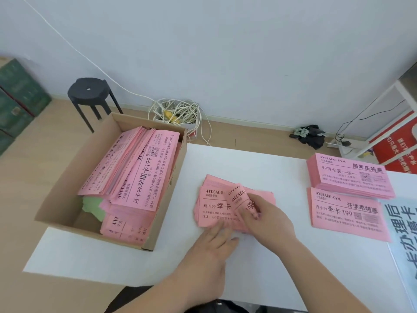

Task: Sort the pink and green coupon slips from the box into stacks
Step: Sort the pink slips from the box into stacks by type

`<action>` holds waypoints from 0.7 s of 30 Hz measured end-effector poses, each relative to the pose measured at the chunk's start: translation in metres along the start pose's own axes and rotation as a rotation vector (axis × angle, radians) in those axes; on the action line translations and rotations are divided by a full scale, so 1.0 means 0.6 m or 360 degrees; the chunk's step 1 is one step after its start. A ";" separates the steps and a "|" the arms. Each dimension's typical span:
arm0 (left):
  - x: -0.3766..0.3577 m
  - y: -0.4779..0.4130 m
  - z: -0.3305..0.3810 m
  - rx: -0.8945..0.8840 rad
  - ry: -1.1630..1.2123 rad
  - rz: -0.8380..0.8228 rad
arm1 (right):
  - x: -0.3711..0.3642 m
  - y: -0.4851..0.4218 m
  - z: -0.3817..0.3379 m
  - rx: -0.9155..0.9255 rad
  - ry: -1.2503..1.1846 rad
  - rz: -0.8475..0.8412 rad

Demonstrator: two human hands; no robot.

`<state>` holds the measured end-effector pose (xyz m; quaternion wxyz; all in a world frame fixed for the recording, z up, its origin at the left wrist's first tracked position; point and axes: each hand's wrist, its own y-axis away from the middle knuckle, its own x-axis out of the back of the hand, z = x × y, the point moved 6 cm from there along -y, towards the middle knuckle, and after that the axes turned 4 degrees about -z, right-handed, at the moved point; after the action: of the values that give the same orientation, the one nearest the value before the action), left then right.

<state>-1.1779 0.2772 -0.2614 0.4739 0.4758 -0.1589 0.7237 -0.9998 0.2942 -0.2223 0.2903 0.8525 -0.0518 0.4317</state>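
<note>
An open cardboard box (67, 177) at the left holds many pink coupon slips (144, 170), with a few green slips (93, 206) showing underneath. A loose pile of pink slips (212, 204) lies on the white table in front of me. My left hand (216, 238) rests with straight fingers on the pile's near edge. My right hand (268, 218) pinches a curled pink slip (240, 197) lifted off the top of the pile. Two neat pink stacks sit at the right, a far stack (349, 175) and a near stack (347, 213).
The white table (259, 267) ends near the box's left side. A printed sheet with large characters (404, 233) lies at the right edge. On the floor behind are a black stool (90, 91), a tangle of cables (176, 111) and green crates (18, 98).
</note>
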 end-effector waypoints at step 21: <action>0.040 0.012 -0.055 0.0498 -0.0005 -0.0052 | -0.004 0.005 -0.023 -0.0139 0.0001 0.0132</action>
<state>-1.2039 0.3086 -0.2561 0.4055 0.5475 -0.0374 0.7310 -1.0121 0.2988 -0.2162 0.3092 0.8359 -0.1058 0.4410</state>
